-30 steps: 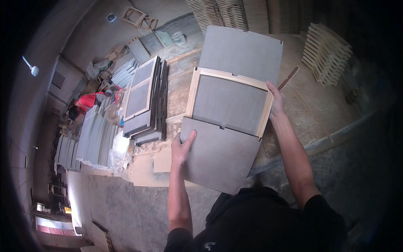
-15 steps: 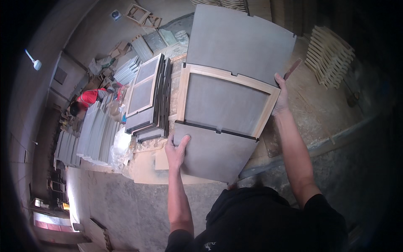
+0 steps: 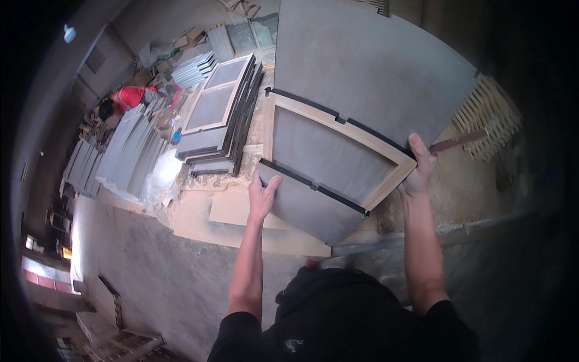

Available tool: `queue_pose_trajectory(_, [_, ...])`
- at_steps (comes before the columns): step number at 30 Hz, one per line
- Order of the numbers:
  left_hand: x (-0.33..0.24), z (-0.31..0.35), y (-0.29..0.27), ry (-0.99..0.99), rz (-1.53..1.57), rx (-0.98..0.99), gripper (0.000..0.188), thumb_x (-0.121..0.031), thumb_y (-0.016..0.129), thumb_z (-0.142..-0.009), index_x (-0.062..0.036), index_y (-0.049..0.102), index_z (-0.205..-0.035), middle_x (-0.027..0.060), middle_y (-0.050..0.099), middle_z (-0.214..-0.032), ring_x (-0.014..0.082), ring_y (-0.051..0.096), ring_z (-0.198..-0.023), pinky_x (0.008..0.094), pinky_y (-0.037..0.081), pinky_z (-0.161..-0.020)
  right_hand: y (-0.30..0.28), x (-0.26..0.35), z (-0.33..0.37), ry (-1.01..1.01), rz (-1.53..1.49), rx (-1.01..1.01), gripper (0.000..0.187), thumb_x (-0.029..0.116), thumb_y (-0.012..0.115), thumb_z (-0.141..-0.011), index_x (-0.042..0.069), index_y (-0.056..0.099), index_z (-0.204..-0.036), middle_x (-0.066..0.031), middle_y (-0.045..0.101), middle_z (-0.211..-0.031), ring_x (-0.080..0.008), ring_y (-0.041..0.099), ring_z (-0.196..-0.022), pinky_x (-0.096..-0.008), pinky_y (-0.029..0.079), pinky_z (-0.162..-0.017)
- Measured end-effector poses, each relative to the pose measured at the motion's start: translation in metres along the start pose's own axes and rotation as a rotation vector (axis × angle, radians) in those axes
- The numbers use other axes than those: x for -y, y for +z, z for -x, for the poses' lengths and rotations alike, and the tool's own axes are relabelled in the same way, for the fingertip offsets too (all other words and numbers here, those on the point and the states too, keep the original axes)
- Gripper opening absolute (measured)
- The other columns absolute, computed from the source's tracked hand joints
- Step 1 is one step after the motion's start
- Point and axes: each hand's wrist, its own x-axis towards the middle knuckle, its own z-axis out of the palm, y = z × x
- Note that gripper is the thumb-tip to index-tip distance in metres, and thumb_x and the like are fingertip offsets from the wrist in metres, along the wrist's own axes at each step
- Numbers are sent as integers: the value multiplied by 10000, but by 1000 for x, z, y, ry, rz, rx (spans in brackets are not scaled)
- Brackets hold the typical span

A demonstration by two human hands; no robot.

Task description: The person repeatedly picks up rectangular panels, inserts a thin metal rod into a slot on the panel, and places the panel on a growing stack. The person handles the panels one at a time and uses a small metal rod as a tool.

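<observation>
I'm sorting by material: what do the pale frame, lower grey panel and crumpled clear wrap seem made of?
Pale frame: probably bare wood, matte, judging by its tan colour.
Lower grey panel: perhaps coated board, judging by its flat, dull, even face; core unclear.
Crumpled clear wrap: likely plastic film, glossy with bright highlights.

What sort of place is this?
Likely a woodworking or furniture workshop: there's a wood-framed panel in your hands, a stack of similar panels to its left, and rows of grey boards farther left.
</observation>
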Motion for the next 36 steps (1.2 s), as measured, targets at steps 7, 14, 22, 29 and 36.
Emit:
queue_pose_trajectory(7, [21,8,8,27,-68,29,897,-350,933,-733,71,426,-1341,201,664,-1190,266,644,-1088,390,510,-978,39,-19,28,-218,244,49,395,132,770,-863,-78,657,-1178,-111,689,-1132,-191,637,-1030,-335,470,-961])
queue_pose_trajectory(14, [39,26,13,-40,-57,11,887,-337,951,-711,73,433,-1303,217,670,-1173,284,650,-1083,381,510,-977,28,-34,37,-177,323,70,340,114,768,-843,-60,691,-1125,-84,698,-1078,-173,635,-997,-316,475,-923])
queue_pose_trajectory(22, [46,39,36,22,-179,-159,1155,-408,945,-693,100,289,-1496,299,490,-1430,392,498,-1337,437,395,-1132,31,-34,30,-257,301,86,349,107,768,-849,-41,689,-1155,-76,694,-1114,-168,630,-1011,-317,469,-948])
queue_pose_trajectory(29, [18,71,72,47,-412,-173,1277,-457,940,-671,60,200,-1574,322,244,-1612,437,288,-1491,485,283,-1210,4,-41,24,-241,356,42,360,113,761,-866,-50,677,-1176,-87,693,-1125,-178,631,-1020,-324,470,-955])
queue_pose_trajectory(36, [-15,108,116,224,-459,50,1334,-493,960,-582,51,235,-1561,341,206,-1620,478,270,-1490,515,283,-1203,32,-31,34,-244,279,-32,371,104,763,-856,-59,668,-1175,-96,685,-1132,-186,629,-1022,-329,469,-955])
